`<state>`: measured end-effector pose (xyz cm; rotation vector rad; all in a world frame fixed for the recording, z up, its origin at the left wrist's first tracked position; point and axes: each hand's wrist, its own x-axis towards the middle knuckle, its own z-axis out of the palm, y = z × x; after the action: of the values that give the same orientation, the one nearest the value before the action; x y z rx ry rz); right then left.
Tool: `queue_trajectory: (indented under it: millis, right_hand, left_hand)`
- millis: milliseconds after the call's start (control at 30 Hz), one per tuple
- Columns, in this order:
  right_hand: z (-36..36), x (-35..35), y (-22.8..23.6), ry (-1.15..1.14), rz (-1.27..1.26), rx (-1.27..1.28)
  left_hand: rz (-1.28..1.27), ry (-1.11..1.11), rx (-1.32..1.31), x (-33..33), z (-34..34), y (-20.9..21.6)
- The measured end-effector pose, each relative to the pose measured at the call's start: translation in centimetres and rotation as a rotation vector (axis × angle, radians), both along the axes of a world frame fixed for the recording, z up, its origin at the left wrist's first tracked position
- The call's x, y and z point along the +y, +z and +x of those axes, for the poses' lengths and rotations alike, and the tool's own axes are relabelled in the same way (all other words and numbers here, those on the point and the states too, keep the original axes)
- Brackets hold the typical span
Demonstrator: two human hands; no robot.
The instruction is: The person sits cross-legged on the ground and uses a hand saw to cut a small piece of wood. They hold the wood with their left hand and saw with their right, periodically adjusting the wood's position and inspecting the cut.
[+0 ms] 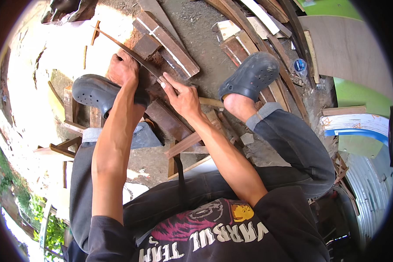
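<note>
A long, thin brown strip (149,66) lies slantwise in front of me, tapering toward its far left end; its material is hard to tell. Its near end is in my right hand (185,101), the forefinger stretched along it and the other fingers curled. Beside the strip's middle is my left hand (124,70), closed, with its fingertips partly hidden against the strip's edge. Just past the strip sits a short brown wood block (146,46). Below my hands a brown plank (168,120) runs slantwise between my feet.
My left clog (91,92) is beside my left hand, and my right clog (253,74) stands among boards. A beam with a white line (168,39) lies ahead. Long planks (284,56) pile up on the right, near a plastic cup (300,66). Wood offcuts (185,144) lie between my legs.
</note>
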<state>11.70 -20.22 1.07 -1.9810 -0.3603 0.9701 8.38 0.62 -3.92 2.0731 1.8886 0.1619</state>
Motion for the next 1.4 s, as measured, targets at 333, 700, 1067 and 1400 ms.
queue_trajectory:
  millis: [333, 700, 1067, 1400]
  right_hand:
    - [0.1, 1.6, -0.3, -0.083, 0.143, -0.109]
    - [1.1, 0.6, 1.1, 0.052, -0.004, -0.025]
    - [-0.5, -4.3, -1.5, -0.048, 0.178, -0.114]
    - [-0.9, -5.5, -1.6, -0.036, 0.187, -0.142]
  left_hand:
    - [0.006, 0.032, -0.007, 0.0, 0.6, 0.2]
    - [0.032, 0.019, -0.019, 0.1, 0.1, -0.3]
    - [0.023, 0.066, -0.031, 0.4, -0.1, -0.4]
    - [0.03, 0.045, -0.017, 0.2, 0.1, 0.1]
